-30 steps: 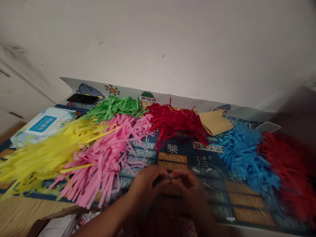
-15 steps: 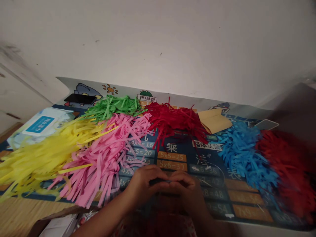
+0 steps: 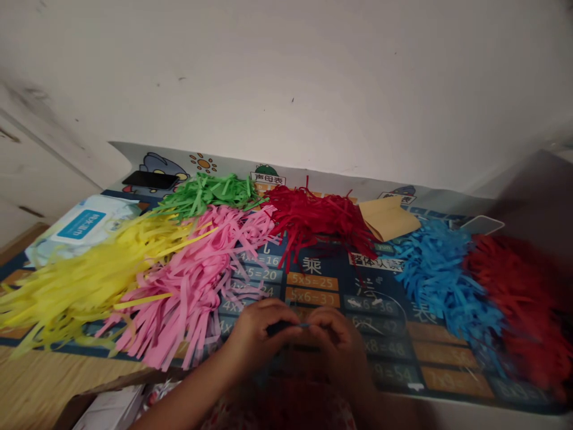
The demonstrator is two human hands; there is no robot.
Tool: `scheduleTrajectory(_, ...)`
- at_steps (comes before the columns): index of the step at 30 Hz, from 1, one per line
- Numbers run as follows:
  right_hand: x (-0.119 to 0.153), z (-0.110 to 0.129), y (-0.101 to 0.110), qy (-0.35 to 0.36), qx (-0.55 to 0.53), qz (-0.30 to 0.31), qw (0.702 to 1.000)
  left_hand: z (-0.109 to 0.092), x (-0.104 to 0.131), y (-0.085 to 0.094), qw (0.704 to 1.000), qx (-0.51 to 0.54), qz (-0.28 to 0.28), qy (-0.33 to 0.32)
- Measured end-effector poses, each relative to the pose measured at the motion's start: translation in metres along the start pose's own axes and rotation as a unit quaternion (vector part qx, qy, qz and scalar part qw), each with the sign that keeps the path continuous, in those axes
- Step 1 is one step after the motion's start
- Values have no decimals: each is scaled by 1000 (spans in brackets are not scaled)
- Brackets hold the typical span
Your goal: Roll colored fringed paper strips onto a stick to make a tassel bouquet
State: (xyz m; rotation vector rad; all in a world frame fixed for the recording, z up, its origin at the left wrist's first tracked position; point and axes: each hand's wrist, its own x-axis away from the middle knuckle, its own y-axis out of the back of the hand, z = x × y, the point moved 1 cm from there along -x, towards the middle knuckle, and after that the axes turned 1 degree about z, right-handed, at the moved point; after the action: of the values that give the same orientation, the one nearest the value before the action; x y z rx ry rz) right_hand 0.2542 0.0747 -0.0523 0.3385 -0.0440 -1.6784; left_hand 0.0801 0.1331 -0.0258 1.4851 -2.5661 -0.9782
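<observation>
My left hand [image 3: 264,331] and my right hand [image 3: 333,334] meet fingertip to fingertip over the near middle of the printed mat [image 3: 313,263]. Both hands are pinched on a small blue piece [image 3: 304,325] that shows between the fingertips; its shape is too small to tell. Nearest to my left hand lie pink paper strips [image 3: 192,286], with yellow strips [image 3: 98,263] beyond them at the left. Dark red strips [image 3: 317,218] lie past my hands. To the right of my right hand are blue strips [image 3: 447,275].
Green strips [image 3: 210,194], a black phone [image 3: 150,180] and a wipes pack [image 3: 83,224] lie at the back left. A tan paper [image 3: 389,218] and more red strips [image 3: 519,304] are at the right. An open box [image 3: 111,406] stands below the mat's near edge.
My hands stay together, but their fingertips have parted slightly and the small blue piece shows more between them. The view has shifted slightly, moving the left side things a little right.
</observation>
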Motion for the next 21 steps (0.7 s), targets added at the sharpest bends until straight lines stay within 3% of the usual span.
scheduleTrajectory(5,3,0,3,32,41,-25,998,1,3,0,998,-59,-8,-18)
scheduleTrajectory(11,5,6,5,99,112,-33,988,-1,2,-6,985,-74,-79,-138)
scheduleTrajectory(21,6,4,8,76,118,-30,990,1,-6,-10,975,-75,-89,-187)
